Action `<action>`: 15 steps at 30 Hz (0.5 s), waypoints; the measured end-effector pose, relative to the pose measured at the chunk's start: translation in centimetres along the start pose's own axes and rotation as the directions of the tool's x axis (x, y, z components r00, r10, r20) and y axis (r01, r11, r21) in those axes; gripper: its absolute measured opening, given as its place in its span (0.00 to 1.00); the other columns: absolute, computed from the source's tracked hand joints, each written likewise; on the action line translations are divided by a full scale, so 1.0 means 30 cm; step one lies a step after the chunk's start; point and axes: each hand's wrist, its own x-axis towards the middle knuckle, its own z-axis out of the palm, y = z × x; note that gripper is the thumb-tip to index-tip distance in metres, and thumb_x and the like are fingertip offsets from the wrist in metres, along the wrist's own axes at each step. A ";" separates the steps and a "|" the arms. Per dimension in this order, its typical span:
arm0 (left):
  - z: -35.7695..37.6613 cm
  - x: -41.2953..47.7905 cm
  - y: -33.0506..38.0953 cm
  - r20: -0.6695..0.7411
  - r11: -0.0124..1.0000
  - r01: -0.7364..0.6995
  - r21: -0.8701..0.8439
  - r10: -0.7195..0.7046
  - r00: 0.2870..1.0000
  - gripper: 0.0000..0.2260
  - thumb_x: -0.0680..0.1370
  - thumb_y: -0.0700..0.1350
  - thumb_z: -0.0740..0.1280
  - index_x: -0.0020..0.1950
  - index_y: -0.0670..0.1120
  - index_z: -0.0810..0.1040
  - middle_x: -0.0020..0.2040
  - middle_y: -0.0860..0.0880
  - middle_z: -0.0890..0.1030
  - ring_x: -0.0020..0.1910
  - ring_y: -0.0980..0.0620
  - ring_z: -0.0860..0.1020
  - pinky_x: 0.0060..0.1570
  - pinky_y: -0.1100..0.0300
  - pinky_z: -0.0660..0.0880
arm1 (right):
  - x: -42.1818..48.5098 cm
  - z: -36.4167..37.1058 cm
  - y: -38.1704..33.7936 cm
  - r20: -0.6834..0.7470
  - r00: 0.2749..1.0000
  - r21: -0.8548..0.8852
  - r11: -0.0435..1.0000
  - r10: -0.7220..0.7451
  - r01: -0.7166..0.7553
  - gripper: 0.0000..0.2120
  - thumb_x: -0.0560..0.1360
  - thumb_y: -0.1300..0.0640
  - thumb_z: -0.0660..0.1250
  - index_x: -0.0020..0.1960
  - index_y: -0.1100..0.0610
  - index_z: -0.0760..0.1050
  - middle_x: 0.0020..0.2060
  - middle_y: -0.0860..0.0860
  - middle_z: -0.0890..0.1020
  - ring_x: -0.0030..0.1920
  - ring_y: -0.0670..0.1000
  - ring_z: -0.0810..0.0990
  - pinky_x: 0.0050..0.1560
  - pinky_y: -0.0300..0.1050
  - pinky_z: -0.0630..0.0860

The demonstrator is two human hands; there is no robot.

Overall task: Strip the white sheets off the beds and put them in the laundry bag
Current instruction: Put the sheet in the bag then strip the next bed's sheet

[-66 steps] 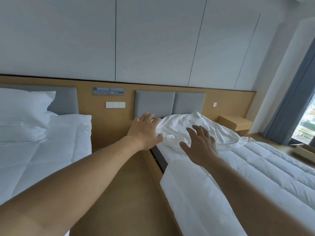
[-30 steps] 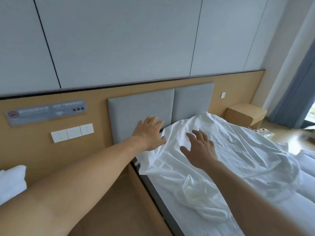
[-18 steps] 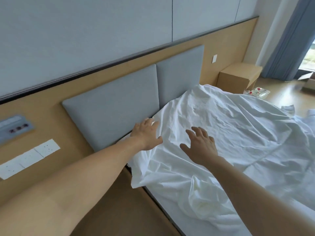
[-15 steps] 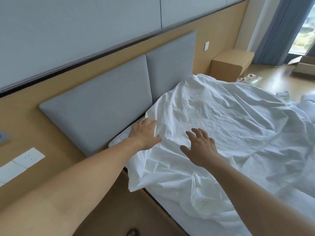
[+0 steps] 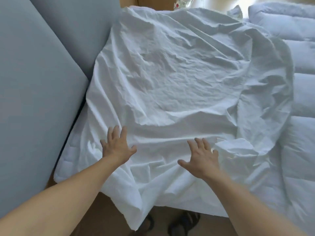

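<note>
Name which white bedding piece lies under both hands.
The crumpled white sheet, under the left hand and right hand; the puffy quilted duvet lies farther right, beyond them.

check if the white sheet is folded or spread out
Spread out, not folded: the white sheet lies wrinkled across the bed, one corner hanging off the near edge.

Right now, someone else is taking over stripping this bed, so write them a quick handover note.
Left hand: open, fingers spread over the sheet, holding nothing.
Right hand: the same, beside it.
Sheet: loose and crumpled on the bed, a corner hanging off the near edge; duvet lies to its right.
Done: sheet looks untucked at this end.
Left: gather it and bag it; no laundry bag in view.
</note>
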 end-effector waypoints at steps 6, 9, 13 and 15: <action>0.186 0.144 -0.098 0.018 0.993 0.099 0.063 -0.100 0.995 0.50 0.73 0.71 0.61 0.78 0.53 0.31 0.79 0.44 0.33 0.77 0.39 0.32 0.69 0.29 0.50 | 0.136 0.118 0.091 0.038 0.964 -0.173 0.952 0.262 -0.251 0.50 0.70 0.24 0.56 0.80 0.45 0.38 0.80 0.53 0.38 0.77 0.63 0.31 0.66 0.79 0.51; 0.249 0.181 -0.119 0.026 0.989 0.144 0.015 -0.144 0.989 0.51 0.72 0.71 0.63 0.79 0.53 0.32 0.79 0.44 0.32 0.77 0.38 0.33 0.69 0.28 0.50 | 0.182 0.163 0.139 0.054 0.938 -0.184 0.926 0.343 -0.328 0.54 0.66 0.22 0.58 0.79 0.42 0.34 0.79 0.53 0.34 0.77 0.65 0.30 0.62 0.84 0.50; 0.319 0.219 -0.116 0.046 0.982 0.190 -0.022 -0.188 0.981 0.50 0.72 0.69 0.64 0.81 0.50 0.39 0.80 0.42 0.42 0.77 0.35 0.47 0.68 0.33 0.60 | 0.236 0.253 0.181 0.120 0.899 -0.052 0.907 0.420 -0.417 0.56 0.63 0.22 0.64 0.78 0.38 0.35 0.79 0.51 0.35 0.77 0.66 0.35 0.62 0.83 0.56; 0.336 0.234 -0.114 -0.013 0.987 0.162 -0.013 -0.162 0.987 0.45 0.73 0.63 0.68 0.80 0.45 0.49 0.77 0.39 0.55 0.72 0.36 0.58 0.65 0.39 0.67 | 0.250 0.290 0.187 0.108 0.909 -0.023 0.915 0.404 -0.404 0.53 0.63 0.23 0.65 0.77 0.38 0.42 0.79 0.51 0.42 0.77 0.65 0.41 0.62 0.79 0.61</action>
